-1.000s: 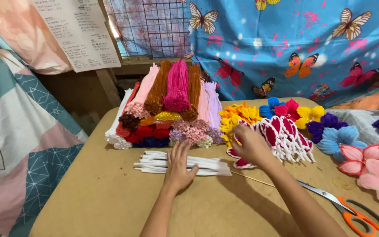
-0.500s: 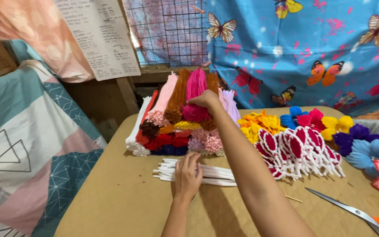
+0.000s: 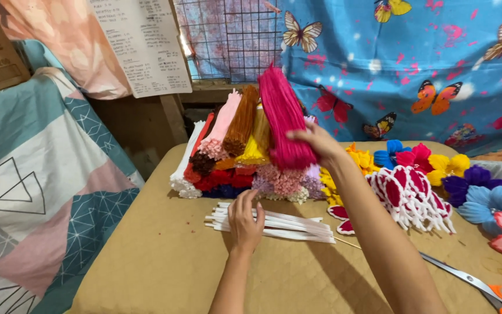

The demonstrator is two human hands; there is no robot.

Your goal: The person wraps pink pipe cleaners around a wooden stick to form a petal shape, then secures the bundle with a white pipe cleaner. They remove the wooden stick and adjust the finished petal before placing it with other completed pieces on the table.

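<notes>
So my right hand [image 3: 321,142] just came up off the red-and-white finished pieces [image 3: 411,197] and went over to the big stack of pipe cleaner bundles [image 3: 245,157]. A second ago it was flat on those pieces, half a second ago it was reaching onto the top of the stack, and now it's got the hot pink bundle [image 3: 283,116] lifted clear, tilted up on end above the others. Fingers are wrapped tight around the lower end of it, so it's a proper closed grip, not just a nudge.

My left hand [image 3: 245,218] hasn't budged the whole time. It's resting palm down, fingers loosely spread, on the little pile of white pipe cleaners [image 3: 286,224] lying flat on the desk [image 3: 164,267], just pinning them rather than gripping anything.

So pink is out of the stack and in the air, white is held down right in front of me. The orange, pale pink and yellow bundles sit where they were. Scissors [image 3: 477,285] are off to my right near the desk edge, untouched, and the finished flowers [image 3: 472,180] line the far right.
</notes>
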